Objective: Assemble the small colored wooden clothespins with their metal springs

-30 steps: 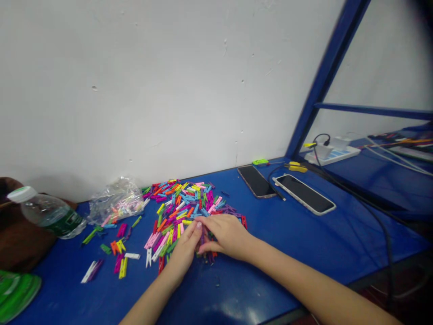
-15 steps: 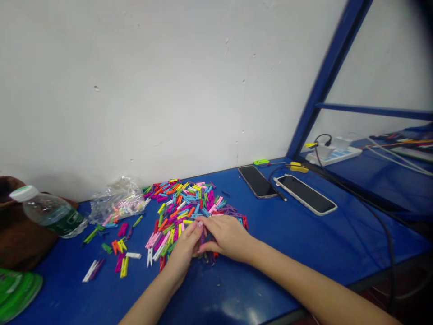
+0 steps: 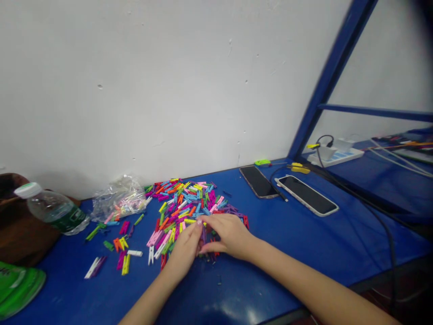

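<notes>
My left hand (image 3: 185,249) and my right hand (image 3: 230,235) meet at the near edge of a heap of small coloured clothespins (image 3: 189,201). Their fingertips touch, and a purple clothespin (image 3: 204,235) shows between them, mostly covered by the fingers. Both hands are closed around it. Pink, white, red and green clothespins lie just left of my left hand. Behind my right hand the heap continues with purple and red ones. A tiny dark piece (image 3: 219,280) rests on the blue table (image 3: 270,262) in front of the hands.
Loose clothespins (image 3: 126,264) are scattered at left, near a clear plastic bag (image 3: 118,198) and a tilted water bottle (image 3: 56,210). A brown bag (image 3: 23,234) and a green object (image 3: 20,289) are farther left. Two phones (image 3: 259,182), a cable (image 3: 385,225) and a power strip (image 3: 338,157) lie right.
The view has shifted slightly, so the scene sits a little farther right. My hands keep nearly the same pose at the heap, fingertips still together.
</notes>
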A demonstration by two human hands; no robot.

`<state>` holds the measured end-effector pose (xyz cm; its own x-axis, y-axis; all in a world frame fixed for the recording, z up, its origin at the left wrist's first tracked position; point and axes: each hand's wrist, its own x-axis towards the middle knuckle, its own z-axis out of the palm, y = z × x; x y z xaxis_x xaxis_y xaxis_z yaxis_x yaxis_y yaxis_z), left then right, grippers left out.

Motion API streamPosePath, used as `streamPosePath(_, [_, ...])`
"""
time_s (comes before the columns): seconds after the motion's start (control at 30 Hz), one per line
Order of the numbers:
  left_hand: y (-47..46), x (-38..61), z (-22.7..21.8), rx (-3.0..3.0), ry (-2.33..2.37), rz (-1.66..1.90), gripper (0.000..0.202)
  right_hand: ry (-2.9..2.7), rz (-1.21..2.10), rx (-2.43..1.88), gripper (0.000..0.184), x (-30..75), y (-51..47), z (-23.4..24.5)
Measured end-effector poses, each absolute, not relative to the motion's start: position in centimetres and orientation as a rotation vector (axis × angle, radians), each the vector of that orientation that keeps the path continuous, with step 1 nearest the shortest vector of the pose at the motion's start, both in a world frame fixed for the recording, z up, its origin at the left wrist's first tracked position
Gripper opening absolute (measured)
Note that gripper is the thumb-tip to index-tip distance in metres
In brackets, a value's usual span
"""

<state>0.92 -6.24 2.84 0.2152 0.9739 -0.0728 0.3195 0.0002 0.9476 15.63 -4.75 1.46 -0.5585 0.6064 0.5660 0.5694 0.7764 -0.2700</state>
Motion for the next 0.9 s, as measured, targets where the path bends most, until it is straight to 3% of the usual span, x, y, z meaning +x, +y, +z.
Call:
streamPosePath(0.5, [-6.92, 1.15, 1.98, 1.686, 1.182, 0.776, 0.036, -2.352, -0.251, -0.883, 0.067, 15.76, -4.28, 1.29])
streamPosePath(0.9, [-6.81, 1.02, 2.53, 1.632, 1.107, 0.787, 0.039, -2.384, -0.304, -0.827, 0.065, 15.7, -4.31, 1.35])
